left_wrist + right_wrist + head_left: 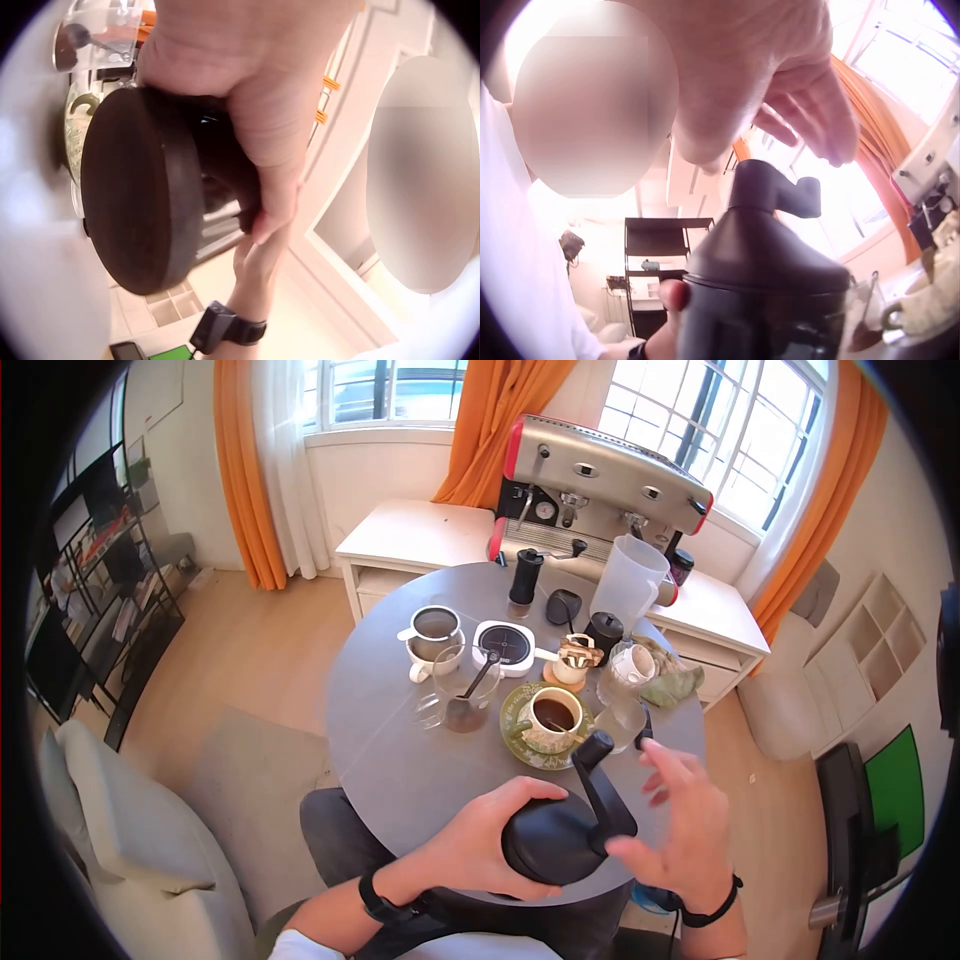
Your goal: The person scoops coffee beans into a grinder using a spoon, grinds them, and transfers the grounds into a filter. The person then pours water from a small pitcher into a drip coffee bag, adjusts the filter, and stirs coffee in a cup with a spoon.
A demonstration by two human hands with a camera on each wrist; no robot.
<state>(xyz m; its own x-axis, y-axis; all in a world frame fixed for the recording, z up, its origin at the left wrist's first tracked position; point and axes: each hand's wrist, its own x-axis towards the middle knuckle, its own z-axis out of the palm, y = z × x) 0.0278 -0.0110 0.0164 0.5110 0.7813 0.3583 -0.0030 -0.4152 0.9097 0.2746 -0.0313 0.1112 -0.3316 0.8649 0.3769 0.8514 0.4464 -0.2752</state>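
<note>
My left hand (pixel 468 848) grips the body of a black hand-crank coffee grinder (pixel 548 842), tilted above the near edge of the table; its flat, round base (pixel 124 191) faces the left wrist camera. A crank arm (pixel 602 800) with a knob stands out from the grinder's top. Beside the crank hovers my right hand (pixel 690 825), fingers loosely bent and holding nothing. The right wrist view shows it over the conical lid (pixel 765 244). Just beyond the grinder, a patterned cup (pixel 548 735) of dark coffee sits on a green saucer (pixel 522 748).
On the round grey table (pixel 385 760) stand a glass server (pixel 462 712) with a black scoop, stacked white cups (pixel 420 650), a scale (pixel 503 645), a slim hand grinder (pixel 525 578) and a plastic pitcher (pixel 630 578). Behind is an espresso machine (pixel 610 465).
</note>
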